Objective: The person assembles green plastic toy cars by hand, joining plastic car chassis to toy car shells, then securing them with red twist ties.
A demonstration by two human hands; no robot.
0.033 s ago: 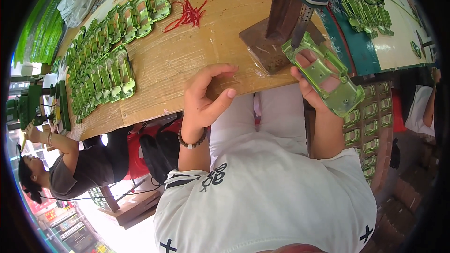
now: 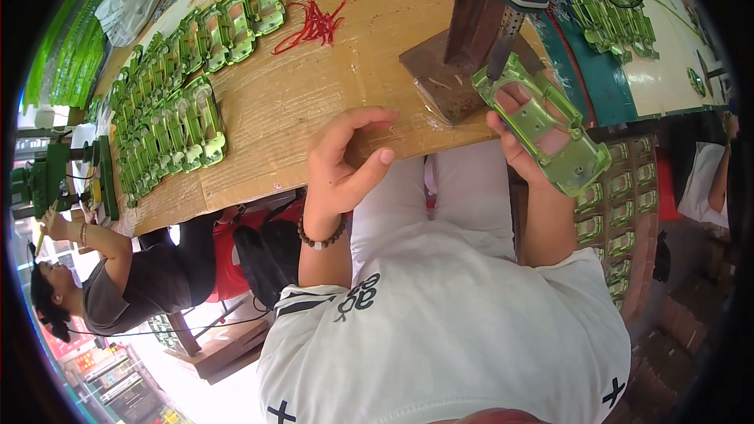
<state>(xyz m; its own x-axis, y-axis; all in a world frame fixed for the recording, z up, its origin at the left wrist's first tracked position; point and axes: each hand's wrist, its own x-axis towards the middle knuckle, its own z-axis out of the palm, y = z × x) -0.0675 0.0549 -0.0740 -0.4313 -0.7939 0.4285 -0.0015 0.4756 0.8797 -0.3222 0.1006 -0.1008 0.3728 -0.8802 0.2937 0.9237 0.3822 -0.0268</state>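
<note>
1. The green frame (image 2: 542, 122), a shiny metallic-green cast piece with cut-out windows, sits at the right of the view, just off the near edge of the workbench (image 2: 314, 86). Its long axis runs on a slant, from the upper left end near the tool down to the lower right end over the person's lap.

2. The workbench, covered in brown cardboard, stretches away to the upper left and carries rows of matching green frames (image 2: 169, 122) well apart from the hands, with a small heap of red strands (image 2: 314, 23) beyond them.

3. The upright tool (image 2: 503, 8), a dark post on a brown base plate (image 2: 448, 78), stands directly above the held frame; its metal tip meets the frame's upper end or hangs just over it, I cannot tell which.

4. The right hand (image 2: 522, 145) is clamped on the green frame from underneath, thumb showing through one of the windows, and it is plainly the nearer hand, being the only one in contact.

5. The left hand (image 2: 342, 161) holds nothing; it hovers at the bench's near edge, fingers loosely curled with thumb and forefinger spread. It lies to the left of the frame, apart from it, with bare cardboard between.

6. A beaded bracelet (image 2: 318, 235) circles the left wrist.

7. Another person (image 2: 102, 267) works at the lower left, apart from all this.
</note>
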